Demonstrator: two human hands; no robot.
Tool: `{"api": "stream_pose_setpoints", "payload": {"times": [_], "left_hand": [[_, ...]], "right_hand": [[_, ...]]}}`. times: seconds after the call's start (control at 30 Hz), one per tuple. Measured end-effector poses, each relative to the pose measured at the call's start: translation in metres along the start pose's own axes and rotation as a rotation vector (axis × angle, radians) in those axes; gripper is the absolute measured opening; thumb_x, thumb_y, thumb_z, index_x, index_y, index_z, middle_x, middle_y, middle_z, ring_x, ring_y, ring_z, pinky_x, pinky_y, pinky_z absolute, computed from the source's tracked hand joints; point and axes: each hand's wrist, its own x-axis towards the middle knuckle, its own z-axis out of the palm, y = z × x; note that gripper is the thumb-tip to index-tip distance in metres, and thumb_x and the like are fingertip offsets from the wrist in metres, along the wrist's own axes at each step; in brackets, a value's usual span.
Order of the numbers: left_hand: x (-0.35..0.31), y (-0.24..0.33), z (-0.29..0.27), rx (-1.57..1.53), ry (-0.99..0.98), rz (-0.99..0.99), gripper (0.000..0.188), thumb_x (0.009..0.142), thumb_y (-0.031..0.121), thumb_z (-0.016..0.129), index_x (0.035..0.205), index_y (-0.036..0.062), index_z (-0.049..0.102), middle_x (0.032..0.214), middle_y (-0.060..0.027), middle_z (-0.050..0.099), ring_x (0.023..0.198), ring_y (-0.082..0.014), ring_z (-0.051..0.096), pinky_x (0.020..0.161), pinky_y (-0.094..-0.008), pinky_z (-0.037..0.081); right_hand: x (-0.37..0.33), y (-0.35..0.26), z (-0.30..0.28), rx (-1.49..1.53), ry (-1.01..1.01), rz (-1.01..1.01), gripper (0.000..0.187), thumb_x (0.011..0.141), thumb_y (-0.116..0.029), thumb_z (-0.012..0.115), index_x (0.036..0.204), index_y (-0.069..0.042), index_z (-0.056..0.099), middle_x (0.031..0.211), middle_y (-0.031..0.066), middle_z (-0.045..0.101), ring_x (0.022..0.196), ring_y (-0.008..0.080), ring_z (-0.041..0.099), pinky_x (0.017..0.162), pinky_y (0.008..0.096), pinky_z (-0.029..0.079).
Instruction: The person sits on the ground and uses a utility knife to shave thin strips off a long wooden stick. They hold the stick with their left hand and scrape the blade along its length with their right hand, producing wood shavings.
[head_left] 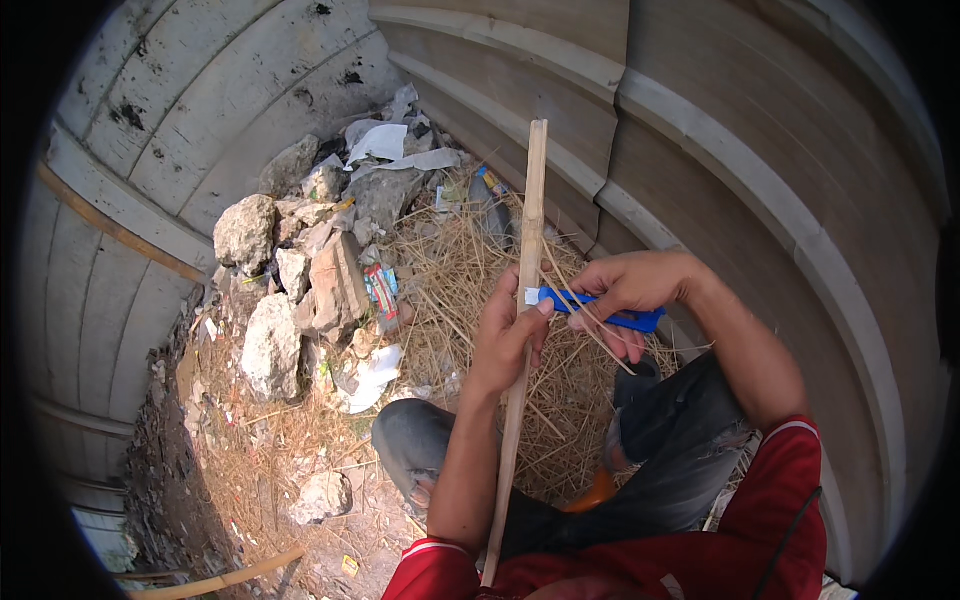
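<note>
A long pale bamboo strip (535, 190) runs from my lap up past both hands. My left hand (498, 335) is closed around it near its middle, the thumb pointing toward the blade. In my right hand (632, 285) is a blue utility knife (642, 320), its short blade against the strip just above my left thumb. A thin bamboo sliver (607, 350) curls away from the strip and crosses over the knife by my right fingers. Whether its upper end is still joined to the strip cannot be made out.
Broken rocks (272, 345) and litter lie to the left, with white scraps (378, 143) farther back. Dry shavings (440, 280) cover the ground around my bent legs. Corrugated metal sheeting (740, 150) rises close on the right; a panelled wall (200, 110) stands at left.
</note>
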Motion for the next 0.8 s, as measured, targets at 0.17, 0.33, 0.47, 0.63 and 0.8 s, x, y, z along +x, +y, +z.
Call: {"api": "stream_pose_setpoints", "payload": {"times": [0.17,0.33,0.47,0.63,0.8], "left_hand": [[-0.002,0.004,0.005,0.056,-0.008,-0.008,0.042,0.1,0.023,0.065,0.134,0.0041,0.048,0.071,0.0025,0.054,0.048,-0.0037,0.048,0.039,-0.019,0.037],[-0.002,0.007,0.012,0.1,0.088,-0.036,0.035,0.102,0.023,0.061,0.129,0.0025,0.051,0.062,0.0037,0.051,0.042,-0.0047,0.043,0.038,-0.02,0.035],[0.0,0.003,0.008,0.196,0.108,-0.041,0.036,0.1,0.022,0.066,0.128,0.0039,0.053,0.073,0.0034,0.056,0.051,-0.0027,0.049,0.041,-0.0194,0.04],[-0.003,0.007,0.01,0.098,0.073,0.017,0.037,0.1,0.021,0.067,0.129,0.0039,0.053,0.075,0.0031,0.058,0.054,-0.0024,0.05,0.042,-0.0204,0.037],[-0.006,0.014,0.011,0.082,0.081,-0.027,0.037,0.1,0.02,0.066,0.131,0.0046,0.053,0.075,0.0044,0.057,0.054,-0.0017,0.046,0.046,-0.0187,0.033]], "right_hand": [[-0.007,-0.004,-0.002,0.029,-0.017,-0.003,0.035,0.102,-0.032,0.059,0.117,0.0,0.054,0.072,0.0193,0.07,0.057,0.0246,0.072,0.049,0.0332,0.06],[-0.013,-0.006,-0.001,0.05,0.076,-0.06,0.036,0.102,-0.032,0.059,0.119,-0.001,0.055,0.072,0.0185,0.07,0.057,0.0233,0.072,0.048,0.0326,0.06],[-0.001,-0.001,0.004,0.092,0.024,-0.055,0.032,0.101,-0.03,0.06,0.116,-0.002,0.055,0.072,0.0169,0.07,0.053,0.022,0.07,0.045,0.0311,0.058],[0.0,-0.003,0.003,0.14,-0.002,-0.074,0.028,0.1,-0.028,0.062,0.109,-0.002,0.056,0.072,0.0147,0.07,0.047,0.0178,0.066,0.04,0.0287,0.053],[0.008,0.002,-0.001,0.249,-0.095,-0.107,0.023,0.1,-0.026,0.062,0.101,-0.003,0.056,0.066,0.01,0.066,0.039,0.0094,0.055,0.033,0.026,0.042]]}}
